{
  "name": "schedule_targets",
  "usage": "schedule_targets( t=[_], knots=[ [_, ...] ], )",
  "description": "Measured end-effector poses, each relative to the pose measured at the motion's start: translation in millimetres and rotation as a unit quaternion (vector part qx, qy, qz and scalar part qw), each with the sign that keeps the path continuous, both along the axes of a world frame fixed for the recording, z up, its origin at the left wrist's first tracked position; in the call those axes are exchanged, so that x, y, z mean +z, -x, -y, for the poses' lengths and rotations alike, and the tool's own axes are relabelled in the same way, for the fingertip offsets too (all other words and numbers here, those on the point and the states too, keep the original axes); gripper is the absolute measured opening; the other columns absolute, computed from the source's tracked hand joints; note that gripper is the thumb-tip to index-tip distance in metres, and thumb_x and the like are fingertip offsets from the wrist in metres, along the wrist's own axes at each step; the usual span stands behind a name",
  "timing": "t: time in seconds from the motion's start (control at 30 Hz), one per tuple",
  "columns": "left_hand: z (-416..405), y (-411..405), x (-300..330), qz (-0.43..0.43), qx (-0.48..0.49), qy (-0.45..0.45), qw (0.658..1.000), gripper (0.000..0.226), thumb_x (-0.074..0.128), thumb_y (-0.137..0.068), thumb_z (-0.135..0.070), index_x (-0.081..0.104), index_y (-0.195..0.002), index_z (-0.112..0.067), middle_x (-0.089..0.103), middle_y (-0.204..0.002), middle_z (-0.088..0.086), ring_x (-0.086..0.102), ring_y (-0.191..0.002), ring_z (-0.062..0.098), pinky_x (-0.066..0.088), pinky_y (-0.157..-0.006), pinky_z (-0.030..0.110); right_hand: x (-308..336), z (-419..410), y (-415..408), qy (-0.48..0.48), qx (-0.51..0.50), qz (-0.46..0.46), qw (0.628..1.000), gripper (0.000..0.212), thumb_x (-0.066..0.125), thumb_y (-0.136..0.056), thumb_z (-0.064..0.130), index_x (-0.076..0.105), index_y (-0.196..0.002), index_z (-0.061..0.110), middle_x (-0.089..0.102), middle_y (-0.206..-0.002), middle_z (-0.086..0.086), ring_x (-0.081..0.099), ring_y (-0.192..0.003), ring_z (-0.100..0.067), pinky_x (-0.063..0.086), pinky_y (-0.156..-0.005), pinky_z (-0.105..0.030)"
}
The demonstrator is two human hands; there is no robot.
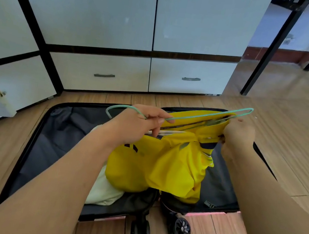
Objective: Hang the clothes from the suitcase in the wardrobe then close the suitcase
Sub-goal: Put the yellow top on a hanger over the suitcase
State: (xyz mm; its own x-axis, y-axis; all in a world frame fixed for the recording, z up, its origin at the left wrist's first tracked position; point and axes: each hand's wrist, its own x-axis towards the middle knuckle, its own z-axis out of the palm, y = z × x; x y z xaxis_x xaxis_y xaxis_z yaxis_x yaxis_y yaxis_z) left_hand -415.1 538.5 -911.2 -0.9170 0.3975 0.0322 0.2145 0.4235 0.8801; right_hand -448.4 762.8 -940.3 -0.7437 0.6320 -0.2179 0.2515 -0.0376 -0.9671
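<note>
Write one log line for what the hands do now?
left hand: holds green wire hanger | right hand: grips yellow shirt | black suitcase: open

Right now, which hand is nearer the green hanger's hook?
Left. The left hand grips the green wire hanger right beside its hook, at the neck. The right hand pinches the yellow shirt at the hanger's far end.

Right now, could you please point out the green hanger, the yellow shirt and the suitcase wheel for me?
green hanger (200, 117), head view, on its wire arm between the hands.
yellow shirt (161, 168), head view, on the hanging body fabric.
suitcase wheel (182, 230), head view, on the hub of the right-hand wheel.
</note>
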Motion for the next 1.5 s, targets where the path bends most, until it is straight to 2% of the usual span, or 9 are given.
schedule_targets(
  t=[0.2,0.4,0.53,0.67,0.87,1.03,1.23,1.37,1.5],
  knots=[
    [-7,5,16,-0.022,0.003,0.059,0.998,0.027,0.047,-0.099,-0.016,0.069,-0.098,-0.031,0.062,-0.065,-0.005,0.05,-0.059,0.001,0.043,-0.06,0.018,8,-14,0,-0.054,-0.118,-0.091,0.987,0.029,0.039,-0.096,0.016,0.039,-0.068,0.026,0.049,-0.07,0.0,0.052,-0.068,-0.021,0.042,-0.061,-0.035],
    [-18,7,14,-0.013,0.033,0.148,0.988,0.029,0.045,-0.099,-0.027,0.067,-0.089,-0.043,0.066,-0.064,-0.012,0.059,-0.078,0.015,0.048,-0.09,0.045,25,-25,-1,-0.111,-0.188,-0.126,0.968,0.031,0.04,-0.1,0.025,0.036,-0.07,0.025,0.04,-0.07,0.01,0.044,-0.075,-0.015,0.034,-0.06,-0.024],
    [-22,7,13,-0.028,0.083,0.269,0.959,0.026,0.04,-0.101,-0.026,0.066,-0.107,-0.031,0.071,-0.089,-0.004,0.061,-0.084,0.014,0.048,-0.081,0.026,39,-5,-16,-0.342,-0.067,-0.233,0.908,0.019,0.042,-0.099,0.018,0.055,-0.094,0.006,0.048,-0.081,0.0,0.037,-0.075,-0.009,0.024,-0.066,-0.017],
    [-2,9,14,-0.005,0.164,0.067,0.984,0.017,0.052,-0.095,-0.013,0.066,-0.096,-0.023,0.065,-0.073,-0.006,0.054,-0.059,-0.001,0.044,-0.06,0.011,27,-3,-14,-0.49,0.132,-0.187,0.841,0.018,0.062,-0.087,0.017,0.062,-0.1,0.005,0.051,-0.097,-0.01,0.052,-0.082,-0.024,0.027,-0.068,-0.021],
    [2,10,29,-0.079,0.117,0.116,0.983,0.012,0.059,-0.092,-0.02,0.069,-0.093,-0.027,0.066,-0.08,-0.012,0.059,-0.083,0.006,0.045,-0.075,0.019,22,-9,-10,-0.516,0.219,-0.116,0.82,0.057,0.075,-0.077,0.034,0.056,-0.129,0.018,0.045,-0.138,-0.01,0.039,-0.127,-0.029,0.034,-0.099,-0.042],
    [-3,16,50,-0.066,0.09,0.137,0.984,0.014,0.06,-0.091,-0.019,0.071,-0.101,-0.022,0.072,-0.09,-0.003,0.063,-0.087,0.01,0.048,-0.086,0.025,38,-11,-5,-0.539,0.337,-0.155,0.757,0.029,0.052,-0.086,0.032,0.07,-0.097,0.011,0.065,-0.087,0.001,0.059,-0.084,-0.027,0.039,-0.072,-0.031],
    [11,29,94,-0.098,0.045,0.167,0.98,0.011,0.064,-0.088,-0.023,0.072,-0.094,-0.027,0.055,-0.098,-0.008,0.051,-0.089,0.004,0.037,-0.071,0.009,88,-8,-10,-0.405,0.327,-0.136,0.843,0.03,0.045,-0.098,0.029,0.06,-0.081,0.009,0.049,-0.062,-0.005,0.045,-0.056,-0.011,0.033,-0.051,-0.022],
    [19,43,127,-0.14,0.06,0.163,0.975,0.007,0.07,-0.084,-0.023,0.073,-0.089,-0.026,0.046,-0.112,-0.007,0.044,-0.101,0.001,0.033,-0.078,0.008,133,6,7,-0.455,0.335,-0.054,0.823,0.039,0.051,-0.093,0.043,0.051,-0.128,0.027,0.058,-0.082,0.004,0.057,-0.082,-0.017,0.04,-0.068,-0.027],
    [39,53,176,-0.097,0.081,0.152,0.98,0.002,0.067,-0.085,-0.028,0.068,-0.086,-0.03,0.059,-0.096,-0.017,0.053,-0.086,-0.006,0.034,-0.067,0.001,192,25,4,-0.437,0.437,-0.052,0.785,0.057,0.058,-0.061,0.07,0.062,-0.108,0.038,0.059,-0.096,0.011,0.056,-0.09,-0.01,0.046,-0.073,-0.027]
  ],
)
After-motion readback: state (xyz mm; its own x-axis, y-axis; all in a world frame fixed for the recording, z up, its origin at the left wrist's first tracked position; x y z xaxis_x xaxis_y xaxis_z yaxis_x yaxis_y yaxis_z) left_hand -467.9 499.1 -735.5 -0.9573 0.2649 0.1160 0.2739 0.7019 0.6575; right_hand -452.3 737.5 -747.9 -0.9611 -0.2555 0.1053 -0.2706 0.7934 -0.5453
